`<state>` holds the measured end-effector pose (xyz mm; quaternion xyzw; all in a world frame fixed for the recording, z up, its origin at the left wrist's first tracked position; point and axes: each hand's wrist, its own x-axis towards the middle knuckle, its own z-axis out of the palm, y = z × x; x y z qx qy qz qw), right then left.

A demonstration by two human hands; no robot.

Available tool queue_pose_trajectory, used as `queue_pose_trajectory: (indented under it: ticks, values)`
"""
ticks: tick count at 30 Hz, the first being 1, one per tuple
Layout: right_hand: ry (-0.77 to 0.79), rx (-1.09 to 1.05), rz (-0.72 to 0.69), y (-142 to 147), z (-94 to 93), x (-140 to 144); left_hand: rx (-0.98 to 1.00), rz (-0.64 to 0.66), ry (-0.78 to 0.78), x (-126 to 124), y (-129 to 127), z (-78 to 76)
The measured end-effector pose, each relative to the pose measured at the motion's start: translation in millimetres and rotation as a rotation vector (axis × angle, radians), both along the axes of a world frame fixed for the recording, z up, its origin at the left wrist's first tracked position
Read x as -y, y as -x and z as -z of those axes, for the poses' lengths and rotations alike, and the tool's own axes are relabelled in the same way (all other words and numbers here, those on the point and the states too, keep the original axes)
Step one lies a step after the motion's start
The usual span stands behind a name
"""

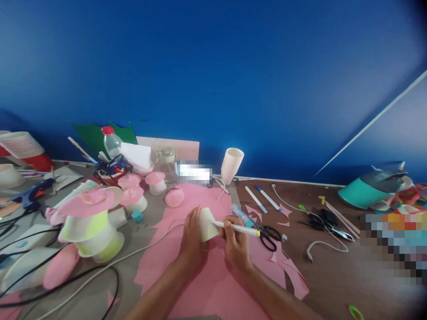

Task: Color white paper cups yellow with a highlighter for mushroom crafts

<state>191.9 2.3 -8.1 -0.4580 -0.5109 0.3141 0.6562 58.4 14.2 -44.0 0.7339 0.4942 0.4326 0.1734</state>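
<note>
My left hand (pixel 194 235) is wrapped round a small white paper cup (pixel 207 222), which lies tilted above a large pink paper sheet (pixel 213 284). Between the fingers of my right hand (pixel 236 242) is a white marker with a yellow end (pixel 243 228). Its tip meets the side of the cup, where a pale yellow tint shows near the lower part. Black-handled scissors (pixel 269 238) lie just right of my right hand, beside a clear tube with a blue end (pixel 242 215).
To the left stand cups with pink paper tops (pixel 87 222), a glue gun (pixel 28 198) and black cables. A stack of white cups (pixel 231 165) stands by the blue wall. Two more markers (pixel 268 198), pink scraps and a white cable (pixel 328 243) lie on the right.
</note>
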Motion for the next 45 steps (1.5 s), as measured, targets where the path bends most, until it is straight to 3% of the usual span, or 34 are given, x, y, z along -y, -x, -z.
queue_pose_trajectory:
  ticks: [11, 27, 45]
  values:
    - [0.007, 0.076, 0.006, -2.6, 2.2, -2.8, 0.046, -0.006, 0.042, 0.7, -1.6, -4.5]
    - [0.067, -0.109, -0.027, 0.3, -1.3, 0.8, 0.029, -0.039, 0.076, 0.3, -3.8, -5.6]
    - [0.010, 0.099, -0.007, -1.2, 2.1, -1.4, 0.074, -0.028, 0.072, 0.8, -3.7, -7.0]
